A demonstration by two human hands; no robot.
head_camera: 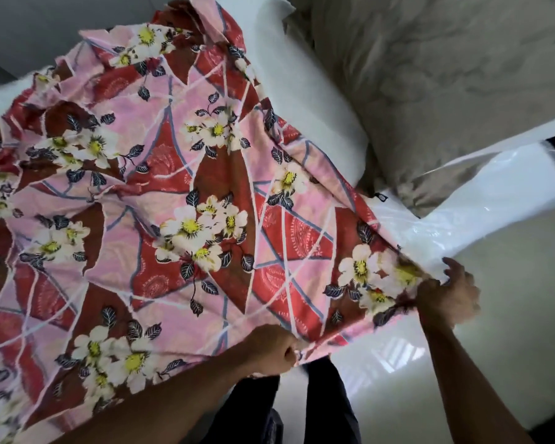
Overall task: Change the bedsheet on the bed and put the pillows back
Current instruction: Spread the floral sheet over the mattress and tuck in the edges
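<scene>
A person spreads a cotton-like bedsheet (180, 200), printed with white, yellow-centred blossoms and dark leaves on pink and brick-red panels, across a white mattress (318, 91). The left hand (273, 350) is balled into a fist around the sheet's near hem, while the right hand (446, 293) pinches a bunched corner at the mattress edge. The cloth lies rumpled and creased over most of the bed. Glossy clear plastic wrap (481, 200) clings to the mattress side. A plump beige pillow (446, 75) with a faint mottled pattern lies beyond the sheet, above a shiny pale floor (519, 315).
</scene>
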